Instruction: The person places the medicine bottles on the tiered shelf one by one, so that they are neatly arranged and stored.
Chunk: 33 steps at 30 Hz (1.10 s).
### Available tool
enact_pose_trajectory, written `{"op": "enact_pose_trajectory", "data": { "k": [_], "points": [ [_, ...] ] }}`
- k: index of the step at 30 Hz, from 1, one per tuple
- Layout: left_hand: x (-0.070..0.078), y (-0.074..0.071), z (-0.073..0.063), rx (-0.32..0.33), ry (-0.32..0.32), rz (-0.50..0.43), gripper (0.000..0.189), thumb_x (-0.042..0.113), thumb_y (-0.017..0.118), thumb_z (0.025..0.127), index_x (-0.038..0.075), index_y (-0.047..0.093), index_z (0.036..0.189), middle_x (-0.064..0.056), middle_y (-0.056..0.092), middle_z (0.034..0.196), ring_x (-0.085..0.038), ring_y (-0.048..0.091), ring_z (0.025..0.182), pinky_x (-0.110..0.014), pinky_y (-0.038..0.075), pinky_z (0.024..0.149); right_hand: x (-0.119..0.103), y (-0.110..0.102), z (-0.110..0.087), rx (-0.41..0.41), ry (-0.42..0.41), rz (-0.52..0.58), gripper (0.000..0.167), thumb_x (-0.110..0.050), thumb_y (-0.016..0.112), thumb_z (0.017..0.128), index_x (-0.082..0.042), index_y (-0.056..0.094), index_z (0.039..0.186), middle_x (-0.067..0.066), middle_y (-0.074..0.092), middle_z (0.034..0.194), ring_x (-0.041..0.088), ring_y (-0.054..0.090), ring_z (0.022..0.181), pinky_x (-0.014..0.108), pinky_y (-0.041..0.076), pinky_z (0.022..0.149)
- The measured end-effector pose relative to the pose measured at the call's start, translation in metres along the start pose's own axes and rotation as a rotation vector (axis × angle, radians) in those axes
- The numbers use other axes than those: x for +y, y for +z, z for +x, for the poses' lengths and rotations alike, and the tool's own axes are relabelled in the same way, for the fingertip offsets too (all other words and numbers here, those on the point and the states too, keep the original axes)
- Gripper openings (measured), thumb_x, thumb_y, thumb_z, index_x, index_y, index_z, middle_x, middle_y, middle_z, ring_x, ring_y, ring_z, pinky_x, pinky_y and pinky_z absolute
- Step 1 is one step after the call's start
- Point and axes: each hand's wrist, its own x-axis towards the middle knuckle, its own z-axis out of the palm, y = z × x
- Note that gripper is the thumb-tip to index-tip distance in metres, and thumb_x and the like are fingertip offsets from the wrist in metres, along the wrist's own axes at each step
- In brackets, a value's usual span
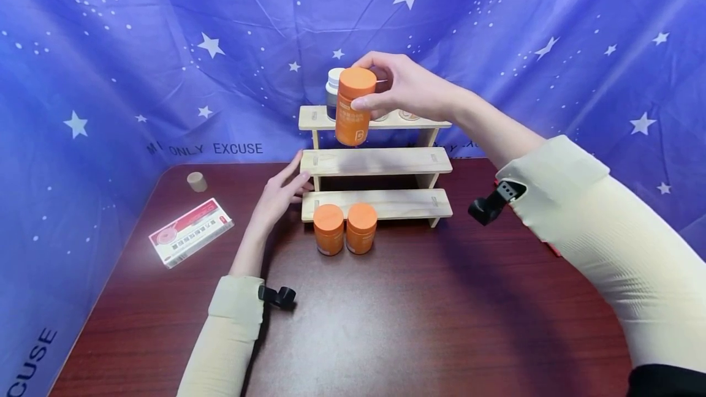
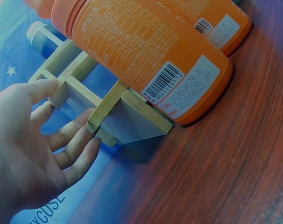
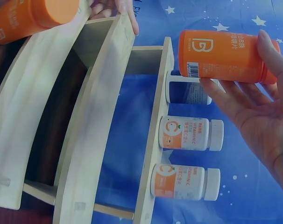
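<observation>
My right hand point(image 1: 407, 83) grips an orange bottle point(image 1: 353, 120) near its lid, thumb on one side and fingers on the other. It holds the bottle upright in front of the top tier of a wooden three-tier shelf point(image 1: 380, 161). In the right wrist view the same orange bottle point(image 3: 218, 55) shows apart from the tiers. At the shelf's left side is my left hand point(image 1: 276, 196); in the left wrist view its fingertips point(image 2: 88, 116) touch the wooden edges, fingers spread and slightly bent. Two more orange bottles point(image 1: 328, 231) point(image 1: 361, 230) stand before the bottom tier.
On the top tier stand a white-capped dark bottle point(image 1: 332, 94) and two white vitamin C bottles point(image 3: 184, 132) point(image 3: 179, 182). A red-and-white box point(image 1: 191, 233) and a small beige cylinder point(image 1: 197, 181) lie on the table's left. A blue starred curtain point(image 1: 248, 48) hangs behind.
</observation>
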Motion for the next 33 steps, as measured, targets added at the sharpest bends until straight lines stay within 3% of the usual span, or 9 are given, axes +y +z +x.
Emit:
{"op": "enact_pose_trajectory", "data": {
  "k": [14,21,26,33],
  "points": [
    [-0.001,0.000,0.001,-0.004,0.005,-0.008,0.063,0.046,0.056,0.105,0.040,0.028,0.161,-0.032,0.071,0.117,-0.034,0.068,0.106,-0.054,0.057,0.101,0.018,0.013,0.021,0.039,0.030,0.123,0.045,-0.017,0.077,0.094,-0.012,0.055,0.132,0.008,0.066,0.132,0.021,0.065,0.121,0.042,0.062,0.092],
    [0.000,0.000,0.000,-0.002,0.008,-0.005,0.064,0.047,0.056,0.104,0.040,0.028,0.161,-0.030,0.072,0.116,-0.034,0.068,0.106,-0.054,0.057,0.100,0.033,0.022,0.025,0.034,0.051,0.104,0.048,-0.021,0.077,0.093,-0.015,0.054,0.135,0.006,0.065,0.132,0.018,0.064,0.121,0.042,0.062,0.093],
    [0.000,0.000,0.000,-0.003,0.015,-0.003,0.063,0.046,0.056,0.105,0.039,0.028,0.162,-0.030,0.072,0.116,-0.033,0.069,0.104,-0.054,0.058,0.098,0.041,0.030,0.028,0.022,0.065,0.161,0.047,-0.016,0.076,0.094,-0.014,0.054,0.135,0.007,0.064,0.132,0.020,0.063,0.121,0.046,0.061,0.095],
    [0.002,0.000,0.000,-0.001,0.011,-0.007,0.064,0.047,0.056,0.104,0.040,0.029,0.161,-0.030,0.073,0.114,-0.029,0.069,0.101,-0.053,0.059,0.098,0.050,0.042,0.031,0.021,0.068,0.152,0.045,-0.011,0.077,0.092,-0.012,0.056,0.132,0.007,0.065,0.129,0.019,0.064,0.115,0.045,0.062,0.091]
  ]
}}
